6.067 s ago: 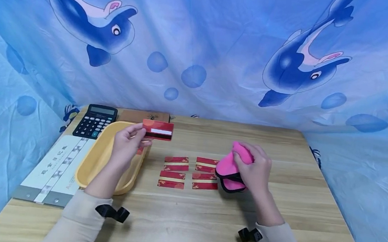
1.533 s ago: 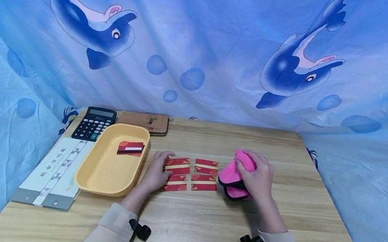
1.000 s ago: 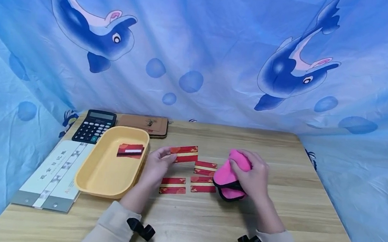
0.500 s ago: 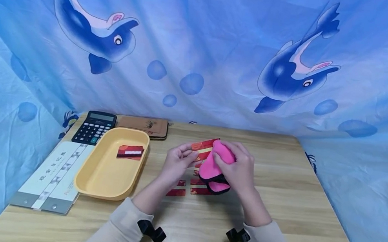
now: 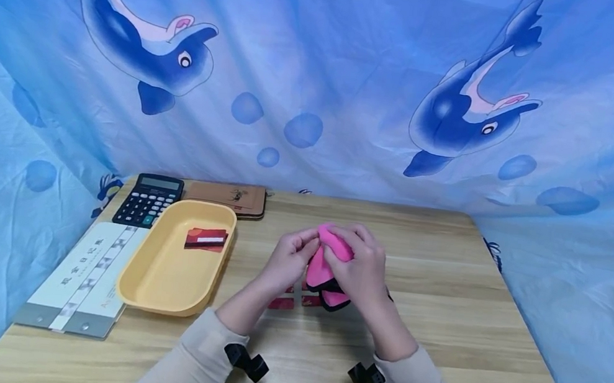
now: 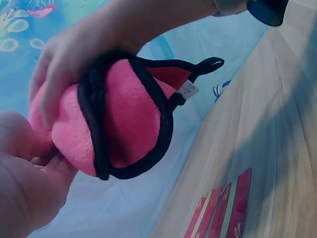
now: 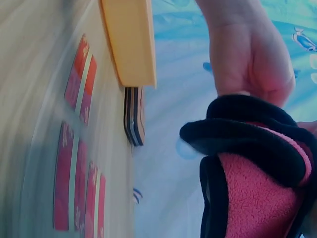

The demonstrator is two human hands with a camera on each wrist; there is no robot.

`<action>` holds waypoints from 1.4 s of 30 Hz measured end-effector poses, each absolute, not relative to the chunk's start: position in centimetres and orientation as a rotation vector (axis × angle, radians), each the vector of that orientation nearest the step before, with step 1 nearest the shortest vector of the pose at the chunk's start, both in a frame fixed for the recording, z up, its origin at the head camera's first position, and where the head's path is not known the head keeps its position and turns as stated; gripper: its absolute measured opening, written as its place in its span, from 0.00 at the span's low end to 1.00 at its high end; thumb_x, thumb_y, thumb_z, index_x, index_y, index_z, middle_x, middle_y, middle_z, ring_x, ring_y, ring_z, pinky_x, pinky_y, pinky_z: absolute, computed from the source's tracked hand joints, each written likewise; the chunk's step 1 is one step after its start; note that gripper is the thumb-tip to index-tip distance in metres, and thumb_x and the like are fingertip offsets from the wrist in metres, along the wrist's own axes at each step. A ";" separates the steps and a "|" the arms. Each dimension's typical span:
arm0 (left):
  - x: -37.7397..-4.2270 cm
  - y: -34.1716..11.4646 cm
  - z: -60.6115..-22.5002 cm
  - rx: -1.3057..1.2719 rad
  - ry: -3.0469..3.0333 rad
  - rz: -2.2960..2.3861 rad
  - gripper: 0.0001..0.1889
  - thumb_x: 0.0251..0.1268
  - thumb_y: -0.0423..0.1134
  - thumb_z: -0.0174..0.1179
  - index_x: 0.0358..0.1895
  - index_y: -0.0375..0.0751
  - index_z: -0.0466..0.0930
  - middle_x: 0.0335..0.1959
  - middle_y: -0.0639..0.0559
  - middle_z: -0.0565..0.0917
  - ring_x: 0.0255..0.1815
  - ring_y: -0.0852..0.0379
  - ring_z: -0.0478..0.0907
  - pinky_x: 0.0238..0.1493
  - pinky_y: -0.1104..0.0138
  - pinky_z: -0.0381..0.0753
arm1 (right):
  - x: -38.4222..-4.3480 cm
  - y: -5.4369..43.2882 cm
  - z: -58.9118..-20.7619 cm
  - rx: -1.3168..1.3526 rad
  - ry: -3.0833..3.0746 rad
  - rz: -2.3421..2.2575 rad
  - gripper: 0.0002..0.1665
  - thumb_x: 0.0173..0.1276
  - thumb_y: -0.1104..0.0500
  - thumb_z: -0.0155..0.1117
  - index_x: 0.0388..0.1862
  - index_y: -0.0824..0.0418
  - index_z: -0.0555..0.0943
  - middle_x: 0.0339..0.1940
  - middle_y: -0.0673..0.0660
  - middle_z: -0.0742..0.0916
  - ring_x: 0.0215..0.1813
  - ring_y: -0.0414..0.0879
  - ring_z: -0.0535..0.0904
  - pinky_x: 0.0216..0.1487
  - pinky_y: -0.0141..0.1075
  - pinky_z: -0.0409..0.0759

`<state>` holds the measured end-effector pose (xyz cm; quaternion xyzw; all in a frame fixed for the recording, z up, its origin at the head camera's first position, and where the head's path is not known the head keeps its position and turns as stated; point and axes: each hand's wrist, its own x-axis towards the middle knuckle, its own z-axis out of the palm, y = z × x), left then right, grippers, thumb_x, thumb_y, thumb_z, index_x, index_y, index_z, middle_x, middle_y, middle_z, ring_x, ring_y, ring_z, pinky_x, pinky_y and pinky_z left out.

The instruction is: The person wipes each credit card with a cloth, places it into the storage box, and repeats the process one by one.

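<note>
Only the left wrist view shows us the white tag [image 6: 188, 89]; left hand [image 5: 285, 261] and right hand [image 5: 361, 267] grip the pink cloth [image 5: 321, 271] above the counter [image 5: 470, 296], yellow tray [image 5: 165, 279] at its nine o'clock.

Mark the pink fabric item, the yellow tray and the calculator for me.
Pink fabric item [image 6: 127, 111]: left wrist view, on the pink fabric between black edges.
Yellow tray [image 5: 169, 272]: head view, on its bare floor.
Calculator [image 5: 148, 201]: head view, on its keypad.
</note>
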<state>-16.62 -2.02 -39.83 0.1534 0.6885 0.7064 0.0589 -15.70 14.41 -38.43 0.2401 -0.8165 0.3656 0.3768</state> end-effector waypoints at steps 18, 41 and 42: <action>-16.1 -1.7 -40.2 0.457 2.171 2.096 0.18 0.81 0.30 0.46 0.66 0.37 0.77 0.52 0.43 0.86 0.38 0.58 0.83 0.38 0.70 0.86 | -15.1 13.8 -39.6 0.609 -2.073 0.958 0.17 0.54 0.65 0.79 0.44 0.65 0.89 0.36 0.60 0.86 0.35 0.52 0.85 0.29 0.42 0.87; -16.9 -4.8 -39.9 0.320 2.154 2.311 0.19 0.79 0.29 0.50 0.68 0.32 0.73 0.35 0.45 0.83 0.31 0.60 0.82 0.48 0.62 0.87 | -16.7 18.9 -40.4 0.394 -2.104 0.925 0.19 0.53 0.64 0.80 0.45 0.64 0.89 0.38 0.60 0.88 0.36 0.52 0.84 0.27 0.43 0.82; -17.0 -4.8 -39.8 0.320 2.117 2.346 0.19 0.79 0.29 0.50 0.69 0.34 0.72 0.30 0.47 0.80 0.26 0.62 0.78 0.48 0.60 0.88 | -16.7 19.0 -40.4 0.388 -2.103 0.934 0.19 0.53 0.64 0.80 0.45 0.65 0.89 0.38 0.60 0.89 0.37 0.53 0.85 0.28 0.43 0.82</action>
